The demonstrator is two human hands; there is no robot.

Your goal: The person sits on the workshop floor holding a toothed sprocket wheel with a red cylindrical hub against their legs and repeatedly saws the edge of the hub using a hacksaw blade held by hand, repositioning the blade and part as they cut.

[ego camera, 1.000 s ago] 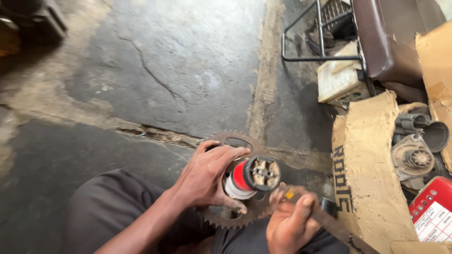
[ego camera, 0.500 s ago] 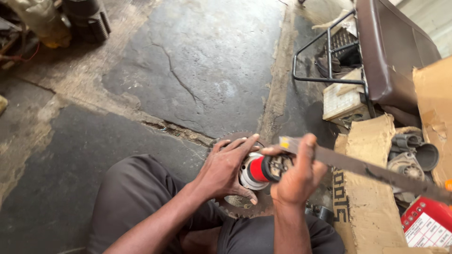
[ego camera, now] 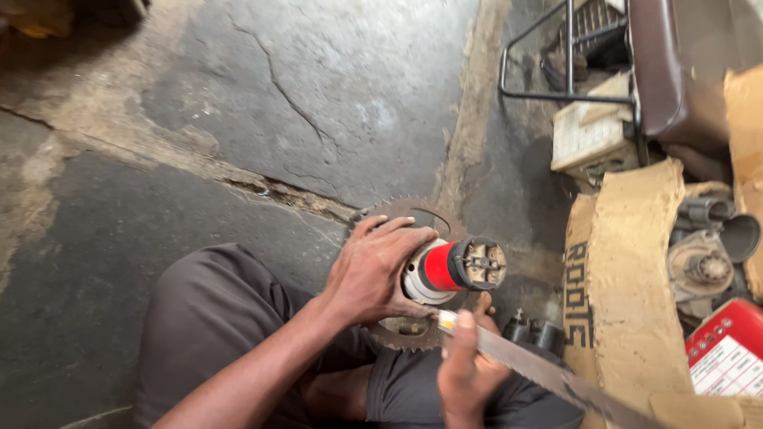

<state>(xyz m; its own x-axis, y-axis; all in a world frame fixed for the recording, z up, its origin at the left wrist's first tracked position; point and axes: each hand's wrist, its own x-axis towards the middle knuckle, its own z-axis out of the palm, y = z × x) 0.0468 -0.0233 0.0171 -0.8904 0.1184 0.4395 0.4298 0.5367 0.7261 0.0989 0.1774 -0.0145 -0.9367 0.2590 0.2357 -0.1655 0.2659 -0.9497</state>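
Observation:
My left hand grips a rusty toothed sprocket with a white and red cylindrical hub sticking out of its middle. The hub's dark end face with metal lugs points right. My right hand is closed around a long flat metal blade, like a saw blade, with a yellowish tip. The blade's tip rests against the sprocket's lower edge, just under the hub. Both hands are over my lap, above dark grey trousers.
Cracked concrete floor ahead. On the right lie torn cardboard, greasy metal engine parts, a red and white carton, a white ribbed box and a brown seat on a black metal frame.
My right hand dropped from beside the hub to below it, bringing the blade's tip down to the sprocket's lower edge. My left hand kept hold of the sprocket.

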